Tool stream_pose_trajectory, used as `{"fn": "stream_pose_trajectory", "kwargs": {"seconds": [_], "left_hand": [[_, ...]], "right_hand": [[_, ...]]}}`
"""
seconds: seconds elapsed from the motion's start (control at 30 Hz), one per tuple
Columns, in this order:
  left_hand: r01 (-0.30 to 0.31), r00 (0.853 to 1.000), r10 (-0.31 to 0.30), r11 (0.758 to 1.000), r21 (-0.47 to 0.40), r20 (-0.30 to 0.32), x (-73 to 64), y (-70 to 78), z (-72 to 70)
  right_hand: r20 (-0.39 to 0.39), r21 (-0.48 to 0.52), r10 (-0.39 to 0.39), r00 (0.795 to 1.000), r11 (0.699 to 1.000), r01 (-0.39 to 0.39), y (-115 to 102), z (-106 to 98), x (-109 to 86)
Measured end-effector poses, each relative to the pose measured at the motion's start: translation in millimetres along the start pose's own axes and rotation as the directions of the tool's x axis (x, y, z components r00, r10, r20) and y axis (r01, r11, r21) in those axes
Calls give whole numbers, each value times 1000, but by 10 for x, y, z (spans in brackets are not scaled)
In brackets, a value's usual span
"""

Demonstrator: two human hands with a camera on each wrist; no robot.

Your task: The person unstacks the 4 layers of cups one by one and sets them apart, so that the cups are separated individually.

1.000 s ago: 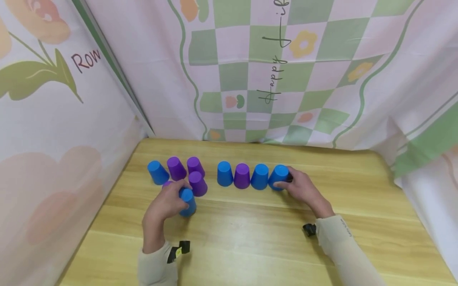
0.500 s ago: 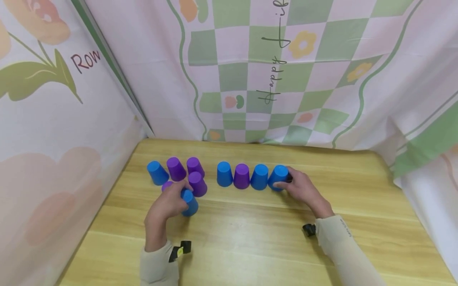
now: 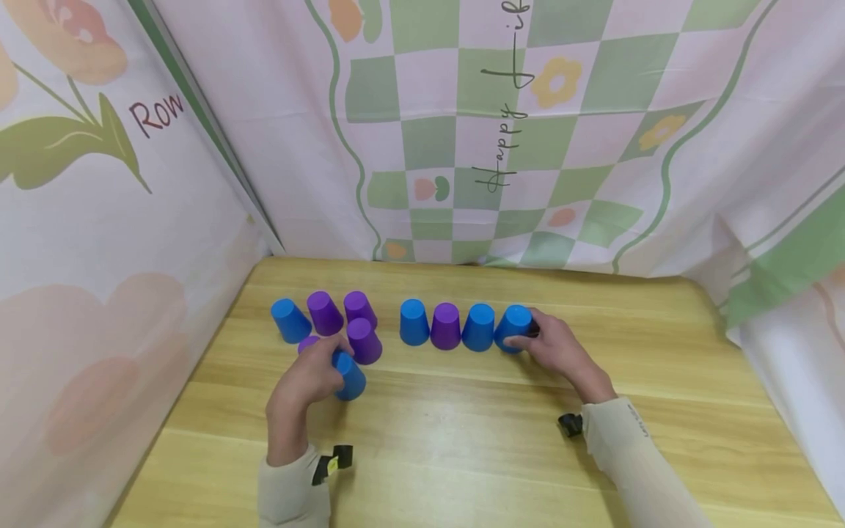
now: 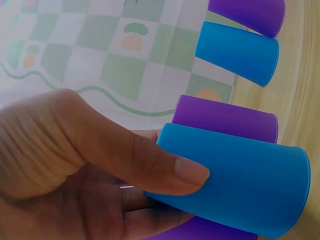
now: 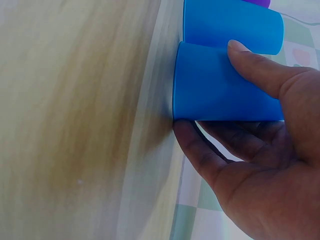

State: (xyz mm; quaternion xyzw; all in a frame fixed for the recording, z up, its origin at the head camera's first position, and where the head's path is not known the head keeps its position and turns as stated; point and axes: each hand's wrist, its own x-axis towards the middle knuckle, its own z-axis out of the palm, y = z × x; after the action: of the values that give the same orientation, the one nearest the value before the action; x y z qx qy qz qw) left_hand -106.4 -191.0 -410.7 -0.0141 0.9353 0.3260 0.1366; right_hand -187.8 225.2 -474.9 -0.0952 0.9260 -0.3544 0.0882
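My left hand (image 3: 306, 375) pinches an upside-down blue cup (image 3: 352, 378) at the front of the left cluster. In the left wrist view the thumb lies along the side of this blue cup (image 4: 245, 175), with the fingers behind it. Further right, my right hand (image 3: 562, 350) grips the end blue cup (image 3: 514, 327) of a straight row. Seen from the right wrist, thumb and fingers are on opposite sides of that blue cup (image 5: 220, 85), whose wide rim is down at the table. Beside it in the row stand a blue cup (image 3: 478, 328), a purple cup (image 3: 445, 327) and another blue cup (image 3: 414, 323).
Behind my left hand stand a blue cup (image 3: 290, 321) and several purple ones, including a near purple cup (image 3: 365, 342) and a purple cup (image 3: 309, 342) mostly hidden by the hand. The wooden table (image 3: 449, 440) ends at a patterned curtain (image 3: 429, 139) at the back.
My left hand has shifted slightly to the right with its blue cup, then held still. The right hand and the row of cups have stayed in place.
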Motion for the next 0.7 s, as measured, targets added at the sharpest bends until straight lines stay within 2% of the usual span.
{"fn": "stream_pose_trajectory", "kwargs": {"seconds": [0.3,0.7], "left_hand": [[-20,1000,20,999,-29,-1,-26,30,-37],[-57,997,53,996,-74,-57,-102,188,-190]], "right_hand": [[3,6,7,1000,1000,-7,-6,-8,-4],[1,-2,11,1000,1000,-11,-11,-2,-3]]}}
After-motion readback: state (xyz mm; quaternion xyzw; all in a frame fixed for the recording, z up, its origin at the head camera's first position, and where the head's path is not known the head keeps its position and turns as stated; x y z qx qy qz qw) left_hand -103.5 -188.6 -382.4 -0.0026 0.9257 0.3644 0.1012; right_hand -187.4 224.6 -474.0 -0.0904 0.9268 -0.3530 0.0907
